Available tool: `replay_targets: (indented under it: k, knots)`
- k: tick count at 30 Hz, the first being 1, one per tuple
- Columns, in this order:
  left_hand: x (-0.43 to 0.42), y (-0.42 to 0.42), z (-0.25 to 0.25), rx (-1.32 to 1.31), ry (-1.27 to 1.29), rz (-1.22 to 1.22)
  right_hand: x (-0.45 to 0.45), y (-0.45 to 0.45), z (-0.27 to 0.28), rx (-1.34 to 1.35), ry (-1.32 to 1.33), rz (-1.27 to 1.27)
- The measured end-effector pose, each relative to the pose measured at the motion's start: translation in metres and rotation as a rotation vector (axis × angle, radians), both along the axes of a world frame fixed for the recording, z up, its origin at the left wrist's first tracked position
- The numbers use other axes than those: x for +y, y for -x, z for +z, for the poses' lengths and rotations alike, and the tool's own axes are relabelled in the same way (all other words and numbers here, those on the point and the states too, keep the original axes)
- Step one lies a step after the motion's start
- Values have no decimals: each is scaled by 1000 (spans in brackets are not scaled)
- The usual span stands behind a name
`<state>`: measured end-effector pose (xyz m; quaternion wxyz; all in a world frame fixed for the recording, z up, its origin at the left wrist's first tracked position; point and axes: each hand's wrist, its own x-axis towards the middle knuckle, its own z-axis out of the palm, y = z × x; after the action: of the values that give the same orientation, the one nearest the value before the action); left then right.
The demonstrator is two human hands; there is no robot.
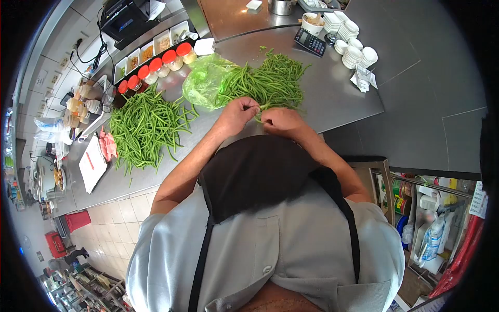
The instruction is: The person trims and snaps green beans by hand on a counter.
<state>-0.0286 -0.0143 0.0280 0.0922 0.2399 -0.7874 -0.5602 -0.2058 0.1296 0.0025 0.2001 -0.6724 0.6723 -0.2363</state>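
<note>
Both my hands are close together at the near edge of a pile of green beans (275,78) on the steel counter. My left hand (238,117) has thumb and forefinger pinched on a green bean. Right beside it, my right hand (284,122) is closed, with its fingers curled at the same bean; most of the bean is hidden by the fingers. A green plastic bag (208,83) lies crumpled against the pile's left side. Farther left, a second loose heap of green beans (148,127) spreads over the counter.
Behind the left heap stand red-lidded jars (172,60) and a row of white condiment trays (147,51). A calculator (310,41) and stacked white dishes (353,56) are at the back right. A white notepad (92,164) lies at the left edge.
</note>
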Motion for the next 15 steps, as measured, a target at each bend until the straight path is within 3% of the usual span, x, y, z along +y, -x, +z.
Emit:
replay_targets:
  k: [1,2,4,6,7,8,10,15]
  knots:
    - [3,0,-1,9,-50,-5,0,-1,-3,47,-5,18]
    - [6,-1,-2,17,-100,-10,-1,-4,-7,-15,33,-141]
    - [11,-4,-6,37,-449,17,-7,-8,-9,-141,114,-454]
    - [15,-13,7,-34,-733,14,-5,10,-1,-232,67,-544]
    - [11,-18,4,65,-838,49,-9,22,6,-277,52,-588]
    - [9,-25,-9,159,-950,84,-12,28,5,-179,-43,-523]
    - [-5,-37,-23,332,-1144,77,-20,24,1,-155,48,-434]
    - [-16,-52,-20,431,-1198,173,-35,-2,8,-20,41,-397]
